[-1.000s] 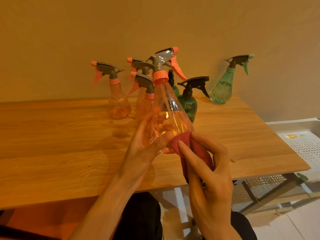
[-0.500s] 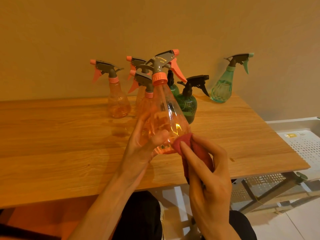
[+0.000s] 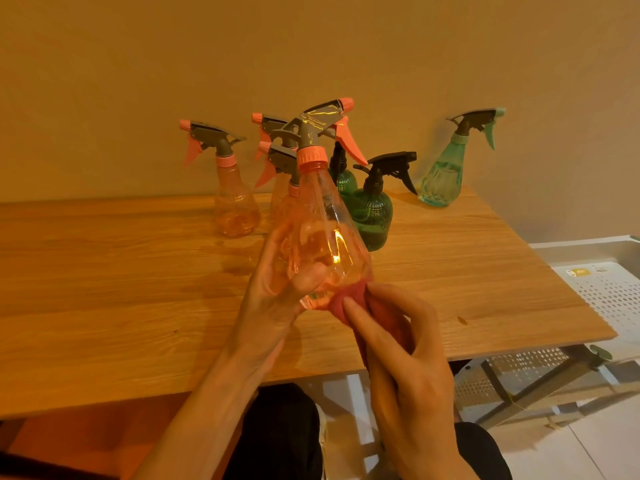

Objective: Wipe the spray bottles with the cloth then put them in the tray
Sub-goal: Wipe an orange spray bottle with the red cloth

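My left hand (image 3: 277, 296) grips the lower body of a clear orange spray bottle (image 3: 325, 223), held above the wooden table (image 3: 121, 289) with its grey and orange trigger head up and leaning right. My right hand (image 3: 401, 344) holds a bunched red cloth (image 3: 349, 299) pressed against the bottle's base on its right side. Behind stand more bottles: an orange one (image 3: 235, 206) at the left, two orange ones partly hidden behind the held bottle, two dark green ones (image 3: 374, 213), and a pale teal one (image 3: 445, 178) at the back right.
A white perforated tray (image 3: 609, 292) sits lower than the table, off its right edge. The table's metal legs (image 3: 519, 379) show beneath that corner. A plain wall rises directly behind the bottles. My dark-clothed knees are below the front edge.
The held bottle has tilted slightly and shifted a little left and away, with the cloth staying against its lower right side. The standing bottles have not moved.
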`<state>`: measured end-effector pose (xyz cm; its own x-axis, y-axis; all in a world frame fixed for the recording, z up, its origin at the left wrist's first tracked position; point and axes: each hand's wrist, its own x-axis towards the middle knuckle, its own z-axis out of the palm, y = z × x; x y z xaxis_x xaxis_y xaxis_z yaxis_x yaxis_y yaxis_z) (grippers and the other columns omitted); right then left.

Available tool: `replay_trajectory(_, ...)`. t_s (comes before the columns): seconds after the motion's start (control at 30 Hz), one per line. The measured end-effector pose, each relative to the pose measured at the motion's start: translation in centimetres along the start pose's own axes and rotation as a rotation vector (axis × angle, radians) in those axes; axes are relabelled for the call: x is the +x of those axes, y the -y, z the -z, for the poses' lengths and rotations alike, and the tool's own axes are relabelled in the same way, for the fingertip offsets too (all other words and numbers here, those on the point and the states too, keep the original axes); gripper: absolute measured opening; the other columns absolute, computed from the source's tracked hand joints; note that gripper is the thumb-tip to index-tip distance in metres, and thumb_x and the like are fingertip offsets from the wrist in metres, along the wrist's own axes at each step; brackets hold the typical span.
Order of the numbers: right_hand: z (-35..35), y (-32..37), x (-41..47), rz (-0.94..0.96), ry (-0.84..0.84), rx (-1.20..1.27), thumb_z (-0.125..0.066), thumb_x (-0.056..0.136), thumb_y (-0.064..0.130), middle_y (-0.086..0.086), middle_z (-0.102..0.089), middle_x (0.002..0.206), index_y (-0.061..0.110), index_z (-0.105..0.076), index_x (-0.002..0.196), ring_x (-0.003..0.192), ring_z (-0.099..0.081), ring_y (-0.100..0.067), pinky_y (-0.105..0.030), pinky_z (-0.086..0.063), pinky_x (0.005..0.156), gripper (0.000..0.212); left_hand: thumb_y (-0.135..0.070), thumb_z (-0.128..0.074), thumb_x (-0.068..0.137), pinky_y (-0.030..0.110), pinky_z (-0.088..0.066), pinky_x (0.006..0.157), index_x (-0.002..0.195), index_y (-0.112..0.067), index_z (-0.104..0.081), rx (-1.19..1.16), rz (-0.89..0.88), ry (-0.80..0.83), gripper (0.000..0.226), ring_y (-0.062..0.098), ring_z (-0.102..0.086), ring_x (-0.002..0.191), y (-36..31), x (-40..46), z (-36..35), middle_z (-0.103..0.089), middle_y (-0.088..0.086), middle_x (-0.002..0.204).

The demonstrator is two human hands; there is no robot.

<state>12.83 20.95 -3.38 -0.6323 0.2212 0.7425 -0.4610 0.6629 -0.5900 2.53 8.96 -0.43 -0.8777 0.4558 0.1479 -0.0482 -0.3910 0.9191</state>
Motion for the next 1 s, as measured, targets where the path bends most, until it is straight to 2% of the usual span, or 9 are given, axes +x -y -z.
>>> replay_trajectory(0.13, 0.4, 0.7, 2.1, 0.044, -0.037, -0.088, -0.040, 0.108, 0.041, -0.009, -0.049, 0.132, 0.003, -0.061, 0.130, 0.134, -0.041, -0.001, -0.016, -0.041, 0.107, 0.049, -0.059, -0.094, 0.049, 0.037, -0.059, 0.087, 0.136, -0.051, -0.054, 0.048, -0.020, 0.010, 0.097, 0.025, -0.062, 0.127, 0.0, -0.1, 0.1, -0.064, -0.001, 0.139)
replay_trajectory(0.2, 0.9, 0.6, 3.5, 0.042, -0.010, -0.103, -0.045, 0.107, 0.035, -0.009, -0.051, 0.133, 0.006, -0.061, 0.133, 0.131, -0.048, -0.009, -0.021, -0.045, 0.105, 0.042, -0.062, -0.094, 0.048, 0.044, -0.057, 0.094, 0.136, -0.055, -0.053, 0.072, -0.033, 0.019, 0.097, 0.024, -0.060, 0.130, 0.0, -0.1, 0.1, -0.062, -0.004, 0.140)
replay_trajectory(0.3, 1.3, 0.2, 5.2, 0.060, 0.051, -0.127, -0.050, 0.101, 0.023, -0.008, -0.055, 0.132, 0.008, -0.063, 0.133, 0.124, -0.055, -0.018, -0.026, -0.049, 0.101, 0.038, -0.065, -0.093, 0.044, 0.044, -0.057, 0.094, 0.127, -0.061, -0.057, 0.079, -0.038, 0.009, 0.090, 0.024, -0.061, 0.128, -0.2, -0.2, 0.1, -0.065, -0.006, 0.136)
replay_trajectory(0.43, 1.2, -0.1, 7.1, 0.121, 0.088, -0.159, -0.053, 0.100, 0.020, -0.009, -0.057, 0.130, 0.009, -0.065, 0.132, 0.120, -0.057, -0.021, -0.030, -0.054, 0.093, 0.036, -0.062, -0.092, 0.052, 0.048, -0.057, 0.097, 0.144, -0.046, -0.046, 0.114, -0.049, 0.042, 0.103, 0.024, -0.061, 0.128, -0.3, -0.4, 0.2, -0.064, -0.003, 0.138)
replay_trajectory(0.6, 1.0, 0.0, 10.1, 0.106, 0.038, -0.144, -0.051, 0.100, 0.023, -0.008, -0.059, 0.128, 0.009, -0.064, 0.133, 0.115, -0.059, -0.019, -0.028, -0.053, 0.089, 0.038, -0.056, -0.091, 0.059, 0.028, -0.058, 0.090, 0.147, -0.038, -0.040, 0.130, -0.057, 0.101, 0.104, 0.015, -0.062, 0.127, -0.5, -0.7, 0.0, -0.064, -0.012, 0.136)
replay_trajectory(0.73, 0.8, 0.1, 10.3, 0.077, 0.030, -0.133, -0.049, 0.100, 0.028, -0.008, -0.057, 0.130, 0.010, -0.066, 0.132, 0.121, -0.054, -0.013, -0.018, -0.048, 0.096, 0.040, -0.057, -0.090, 0.060, 0.025, -0.057, 0.089, 0.147, -0.038, -0.039, 0.135, -0.067, 0.115, 0.102, 0.011, -0.061, 0.127, -0.6, -0.7, -0.1, -0.064, -0.017, 0.135)
replay_trajectory(0.8, 0.8, 0.2, 9.4, 0.075, 0.054, -0.147, -0.049, 0.100, 0.028, -0.009, -0.055, 0.133, 0.009, -0.066, 0.132, 0.124, -0.052, -0.014, -0.018, -0.047, 0.099, 0.040, -0.056, -0.089, 0.062, 0.030, -0.057, 0.093, 0.147, -0.038, -0.040, 0.149, -0.084, 0.103, 0.099, 0.015, -0.061, 0.128, -0.4, -0.5, 0.1, -0.064, -0.012, 0.137)
replay_trajectory(0.9, 0.9, 0.3, 7.1, 0.104, 0.092, -0.180, -0.048, 0.101, 0.024, -0.014, -0.056, 0.133, 0.006, -0.065, 0.131, 0.124, -0.055, -0.024, -0.030, -0.051, 0.099, 0.039, -0.055, -0.090, 0.062, 0.045, -0.056, 0.100, 0.145, -0.044, -0.047, 0.153, -0.095, 0.083, 0.093, 0.023, -0.061, 0.130, 0.0, -0.3, 0.6, -0.062, -0.004, 0.141)
replay_trajectory(1.0, 1.0, 0.4, 5.1, 0.101, 0.085, -0.211, -0.049, 0.101, 0.021, -0.013, -0.057, 0.132, 0.008, -0.067, 0.130, 0.122, -0.057, -0.024, -0.029, -0.050, 0.100, 0.036, -0.057, -0.090, 0.059, 0.043, -0.056, 0.100, 0.138, -0.052, -0.052, 0.152, -0.084, 0.073, 0.087, 0.023, -0.062, 0.128, 0.3, -0.2, 0.9, -0.063, -0.005, 0.139)
